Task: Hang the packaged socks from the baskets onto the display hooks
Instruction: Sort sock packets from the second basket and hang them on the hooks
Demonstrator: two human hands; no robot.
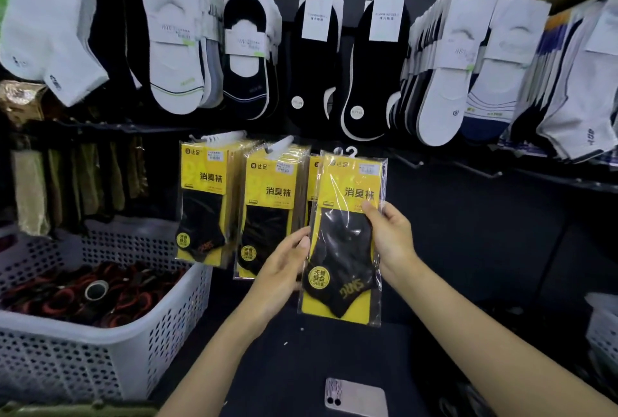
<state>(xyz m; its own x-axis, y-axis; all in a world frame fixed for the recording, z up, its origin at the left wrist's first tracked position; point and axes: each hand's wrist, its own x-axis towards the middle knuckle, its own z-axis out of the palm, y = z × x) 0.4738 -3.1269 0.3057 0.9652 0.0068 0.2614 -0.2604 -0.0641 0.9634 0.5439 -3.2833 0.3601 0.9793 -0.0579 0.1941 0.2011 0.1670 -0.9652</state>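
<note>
Phone (356, 396): nearest to you, lying flat on the dark counter (317, 349) at the near edge, camera lenses toward its near-left corner.
Left hand (284, 266): you have it curled on the left edge of the sock packet (344, 239), thumb on the front of the clear wrapper, fingers tucked behind it.
Right hand (391, 236): you pinch the packet's right edge, thumb tip on the front just below the yellow header, remaining fingers behind the wrapper.
Sock packet: a clear sleeve with a yellow card and a black ankle sock, held upright between both your hands, slightly tilted, its white hanger tab (347, 150) at the top. Whether the tab is on a hook I cannot tell.
Hung packets: two bunches of the same yellow packets, one at far left (204, 202) and one beside it (271, 206), hang from hooks just left of the packet you hold; another yellow packet (314, 179) shows directly behind yours.
Upper row: white and black no-show socks (317, 62) on card sleeves hang across the wall above.
Empty hooks (478, 169): bare prongs stick out to the right of your packet.
Basket (100, 326): white perforated plastic, near left on the counter, holding dark and red-trimmed items that are too blurred to name.
</note>
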